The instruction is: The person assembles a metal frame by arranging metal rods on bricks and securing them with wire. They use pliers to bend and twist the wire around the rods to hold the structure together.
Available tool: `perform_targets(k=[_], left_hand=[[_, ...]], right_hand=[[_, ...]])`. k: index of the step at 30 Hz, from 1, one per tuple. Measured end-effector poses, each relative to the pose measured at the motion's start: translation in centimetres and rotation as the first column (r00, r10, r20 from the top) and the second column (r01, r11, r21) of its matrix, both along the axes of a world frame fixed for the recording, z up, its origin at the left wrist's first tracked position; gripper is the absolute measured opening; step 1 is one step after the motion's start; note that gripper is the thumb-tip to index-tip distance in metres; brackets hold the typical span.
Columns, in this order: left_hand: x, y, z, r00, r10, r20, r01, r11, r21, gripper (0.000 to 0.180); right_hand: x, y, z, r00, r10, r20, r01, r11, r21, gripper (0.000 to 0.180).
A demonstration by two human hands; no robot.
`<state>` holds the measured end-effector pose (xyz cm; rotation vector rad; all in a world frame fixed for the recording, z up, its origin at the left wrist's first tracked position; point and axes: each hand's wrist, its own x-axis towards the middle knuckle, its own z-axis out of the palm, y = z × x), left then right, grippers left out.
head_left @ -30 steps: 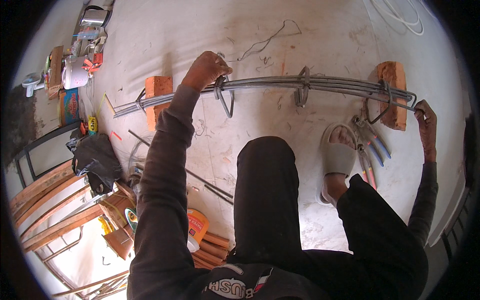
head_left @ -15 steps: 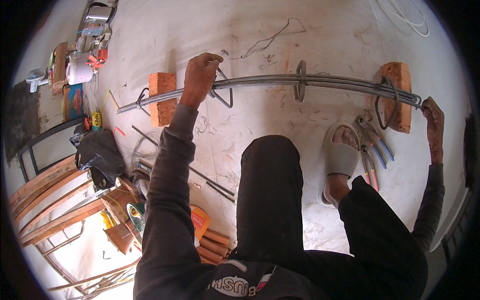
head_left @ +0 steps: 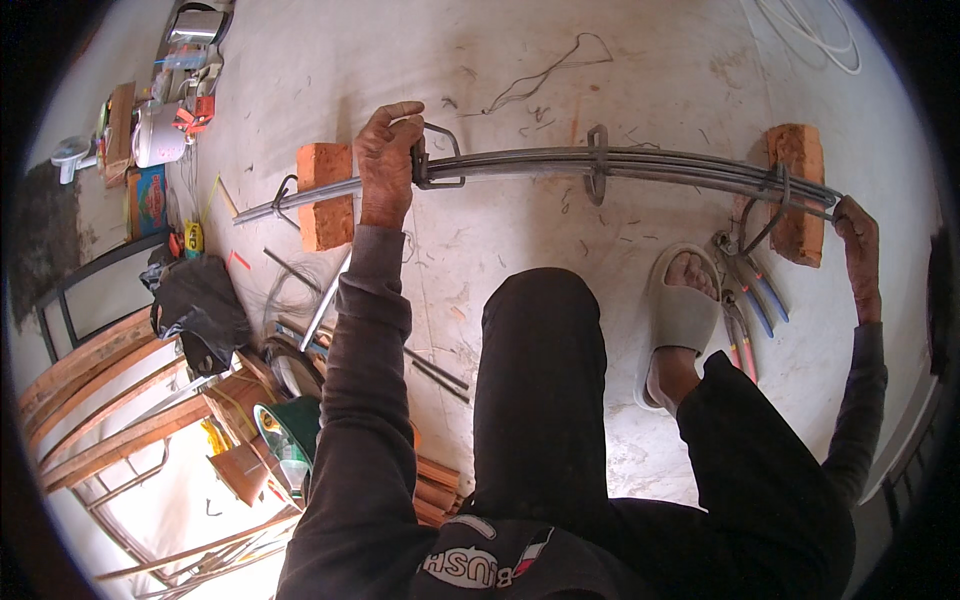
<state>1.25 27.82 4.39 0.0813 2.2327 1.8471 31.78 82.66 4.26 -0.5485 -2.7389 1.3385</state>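
A bundle of long steel rebars (head_left: 530, 162) lies across two orange bricks, the left brick (head_left: 322, 228) and the right brick (head_left: 797, 225). Several bent wire-rod stirrups loop round the bars. My left hand (head_left: 385, 165) is over the bars just right of the left brick, its fingers closed on the side of a square stirrup (head_left: 455, 183); the grip is partly hidden. At the far right end, my right hand (head_left: 858, 245) pinches the bar tips. Another stirrup (head_left: 597, 165) stands mid-bundle, and a tilted stirrup (head_left: 768, 230) hangs by the right brick.
Two pairs of pliers, one blue-handled (head_left: 763, 300) and one red-handled (head_left: 741, 345), lie beside my sandalled foot (head_left: 685, 310). Thin tie wire (head_left: 550, 72) and clippings litter the floor. Loose rods (head_left: 437, 377), a black bag (head_left: 203, 310) and timber (head_left: 120, 430) are at left.
My left hand has turned and shifted slightly left and down, and the stirrup beside it has swung round. My right hand has moved a little left; the stirrup at the right brick has tilted.
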Motion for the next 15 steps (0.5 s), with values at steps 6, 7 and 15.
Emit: perform_targets(k=[6,7,15], left_hand=[[2.2,-0.2,0.8,0.999,0.031,-0.019,-0.031,0.999,0.008,0.019],[2.6,-0.4,0.8,0.999,0.038,-0.029,-0.037,0.999,0.012,0.021],[4.3,-0.2,0.5,0.986,0.133,-0.101,-0.127,0.990,0.061,0.012]], right_hand=[[0.9,0.3,-0.2,0.976,0.215,0.034,-0.218,0.957,0.193,0.010],[0.9,-0.1,0.0,0.981,0.190,0.027,-0.192,0.962,0.195,0.010],[-3.3,-11.5,4.6,0.898,0.359,-0.253,-0.139,0.779,0.612,0.023]])
